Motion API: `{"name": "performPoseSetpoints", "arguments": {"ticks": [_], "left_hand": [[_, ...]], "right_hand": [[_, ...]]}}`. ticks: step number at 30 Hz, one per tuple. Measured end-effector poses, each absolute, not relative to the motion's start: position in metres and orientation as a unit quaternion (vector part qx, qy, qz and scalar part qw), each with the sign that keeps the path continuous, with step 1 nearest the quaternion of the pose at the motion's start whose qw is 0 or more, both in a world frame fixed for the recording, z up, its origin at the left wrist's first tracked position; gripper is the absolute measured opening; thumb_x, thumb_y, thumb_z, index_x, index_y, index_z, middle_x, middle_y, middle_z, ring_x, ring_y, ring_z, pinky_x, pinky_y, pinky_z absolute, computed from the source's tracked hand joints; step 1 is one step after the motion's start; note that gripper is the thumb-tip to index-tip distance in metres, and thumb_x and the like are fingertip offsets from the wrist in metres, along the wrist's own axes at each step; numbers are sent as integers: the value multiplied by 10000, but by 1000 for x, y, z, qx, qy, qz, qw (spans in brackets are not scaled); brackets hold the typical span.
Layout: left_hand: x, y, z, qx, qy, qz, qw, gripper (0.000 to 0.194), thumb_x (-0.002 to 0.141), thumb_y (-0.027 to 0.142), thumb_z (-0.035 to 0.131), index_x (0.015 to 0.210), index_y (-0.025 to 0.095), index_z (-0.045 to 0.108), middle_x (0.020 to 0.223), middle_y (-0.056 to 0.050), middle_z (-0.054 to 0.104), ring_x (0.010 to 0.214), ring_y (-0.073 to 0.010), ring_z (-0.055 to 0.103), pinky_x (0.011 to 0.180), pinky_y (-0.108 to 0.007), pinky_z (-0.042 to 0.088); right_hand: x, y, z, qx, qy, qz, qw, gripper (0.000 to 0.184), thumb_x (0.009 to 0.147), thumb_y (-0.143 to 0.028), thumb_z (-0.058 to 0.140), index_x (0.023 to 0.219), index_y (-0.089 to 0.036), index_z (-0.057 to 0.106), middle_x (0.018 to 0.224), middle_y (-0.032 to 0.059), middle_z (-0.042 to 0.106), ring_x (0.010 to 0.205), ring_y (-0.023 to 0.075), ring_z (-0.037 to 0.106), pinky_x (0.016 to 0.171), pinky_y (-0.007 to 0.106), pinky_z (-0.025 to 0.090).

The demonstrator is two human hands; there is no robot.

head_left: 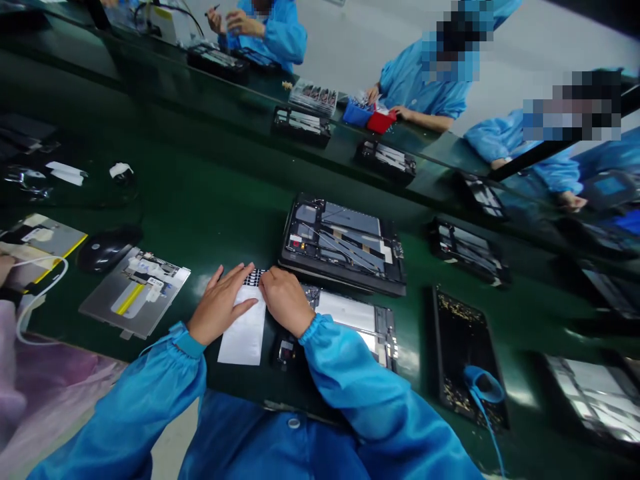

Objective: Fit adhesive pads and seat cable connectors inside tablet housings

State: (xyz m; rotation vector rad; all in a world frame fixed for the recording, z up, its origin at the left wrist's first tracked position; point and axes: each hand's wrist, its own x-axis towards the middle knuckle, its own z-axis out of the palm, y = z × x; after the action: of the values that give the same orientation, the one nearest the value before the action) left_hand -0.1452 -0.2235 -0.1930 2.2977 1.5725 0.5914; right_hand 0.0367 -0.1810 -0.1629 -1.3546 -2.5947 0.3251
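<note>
The white rectangular paper sheet with a black grid pattern at its far end [243,333] lay on the dark green glossy table [210,207], in front of the person's body, and both hands were upon it. The left hand [220,303] was laid rather flat over the left side of the sheet, with the fingers stretched out forward and the thumb standing wide from them, across the white part. The right hand [287,300] was at the far right corner of the sheet, beside the black grid; its fingers were bent and close together, but I could not tell if they pinched something, because the fingertips were hidden. Just beyond the right hand there was a thick black rectangular device with open inside and grey metal plates [345,243]. Nearer, a flat silver and black device panel [350,317] was partly covered by the right sleeve. To the left of the left hand lay a grey metal panel with a yellow strip [137,290], near a black shiny computer mouse [107,248]. On the right side stood a black rectangular tray with many small golden pieces [465,353], and a bright blue band with a cord [485,385] lay over it
</note>
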Motion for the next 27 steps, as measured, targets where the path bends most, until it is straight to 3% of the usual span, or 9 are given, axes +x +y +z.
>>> {"name": "performPoseSetpoints", "arguments": {"ticks": [3, 6, 9, 13, 16, 19, 22, 27], "left_hand": [[-147, -222, -193, 802, 544, 201, 146, 629, 1000, 467, 503, 1550, 218, 327, 1525, -138, 521, 1457, -291, 440, 1225, -584, 257], [-153, -218, -192, 811, 528, 210, 141, 621, 999, 496, 499, 1545, 250, 338, 1532, -123, 517, 1460, -308, 432, 1208, -604, 284], [-156, -215, -182, 811, 519, 249, 102, 475, 1011, 444, 502, 1459, 289, 468, 1560, -84, 488, 1453, -316, 441, 1195, -619, 307], [-134, -232, -155, 762, 552, 338, -8, 231, 935, 345, 676, 1152, 264, 675, 1417, -27, 630, 1373, -334, 530, 1218, -649, 247], [-90, -264, -136, 761, 537, 363, 14, 144, 907, 264, 710, 1051, 274, 700, 1275, 3, 696, 1349, -312, 550, 1257, -625, 183], [-34, -293, -130, 825, 450, 328, 96, 160, 945, 251, 658, 1089, 305, 700, 1219, 25, 718, 1333, -268, 563, 1281, -587, 113], [16, -307, -139, 863, 382, 295, 146, 176, 981, 295, 612, 1137, 265, 688, 1237, 4, 727, 1321, -231, 575, 1281, -500, 140], [49, -303, -164, 904, 333, 240, 123, 317, 989, 280, 587, 1279, 154, 621, 1435, -95, 618, 1359, -261, 548, 1252, -476, 230]], "right_hand": [[52, -192, -136, -449, -868, 154, 149, 102, 1013, -188, 515, 964, -175, 603, 934, 63, 629, 875, 199, 600, 790, 325, 463], [94, -223, -105, -426, -823, 242, 288, 110, 1041, -209, 448, 999, -205, 550, 947, 44, 580, 908, 188, 567, 804, 322, 475], [149, -270, -97, -455, -771, 269, 355, 104, 1032, -169, 445, 1009, -225, 529, 945, 38, 546, 904, 179, 559, 803, 317, 488], [207, -331, -126, -559, -721, 219, 346, 113, 1009, -139, 479, 1037, -229, 542, 1023, 60, 566, 992, 191, 583, 869, 335, 511], [229, -357, -147, -597, -712, 188, 320, 118, 1005, -137, 491, 1040, -222, 565, 1097, 87, 588, 1063, 206, 595, 907, 354, 528], [236, -363, -151, -597, -727, 152, 304, 128, 1003, -131, 510, 1061, -217, 585, 1120, 100, 609, 1073, 212, 611, 913, 369, 548], [240, -358, -150, -579, -747, 131, 298, 143, 1001, -126, 522, 1085, -217, 594, 1113, 101, 634, 1061, 209, 626, 907, 373, 568], [244, -355, -160, -608, -721, 121, 309, 164, 997, -101, 489, 1094, -205, 571, 1269, 154, 610, 1242, 239, 599, 999, 427, 567]]}}
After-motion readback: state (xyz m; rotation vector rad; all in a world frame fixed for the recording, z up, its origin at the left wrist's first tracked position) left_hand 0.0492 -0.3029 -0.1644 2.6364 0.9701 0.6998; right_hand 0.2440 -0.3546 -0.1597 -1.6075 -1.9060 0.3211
